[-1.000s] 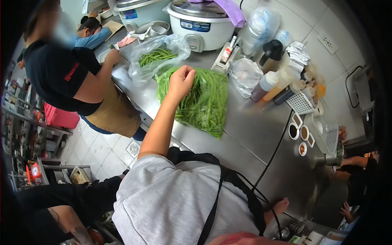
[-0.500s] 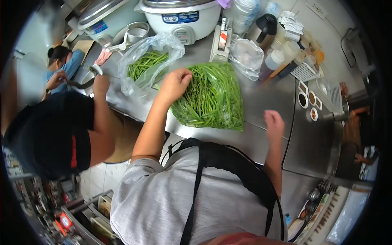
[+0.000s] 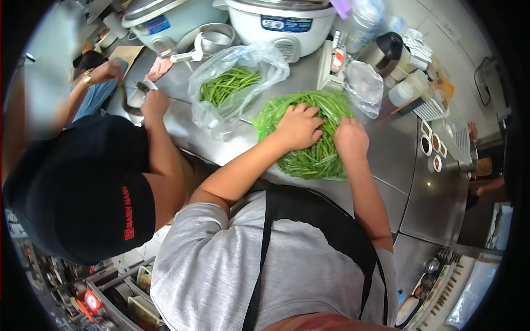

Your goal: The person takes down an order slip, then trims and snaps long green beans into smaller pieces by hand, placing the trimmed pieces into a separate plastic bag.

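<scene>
A large clear plastic bag point(image 3: 266, 113) full of cut green beans point(image 3: 326, 157) lies on the steel counter in front of me. My left hand point(image 3: 301, 128) rests on top of the beans, its fingers spread over them. At the bag's right edge, my right hand point(image 3: 351, 138) has its fingers curled in against the plastic; the fingertips are partly hidden. Farther left stands a second clear bag point(image 3: 207, 118), its mouth open, with a smaller heap of cut green beans point(image 3: 229, 85) inside.
Two rice cookers point(image 3: 284, 27) stand at the back, near a metal bowl point(image 3: 216, 41). Sauce bottles point(image 3: 401, 94) and small sauce dishes point(image 3: 436, 142) sit to the right. A co-worker in a black cap point(image 3: 83, 187) works close on my left, with another person beyond.
My left hand has moved from the bag's upper left onto the beans. My right hand has come in from the right to the bag's edge. The camera view has shifted left.
</scene>
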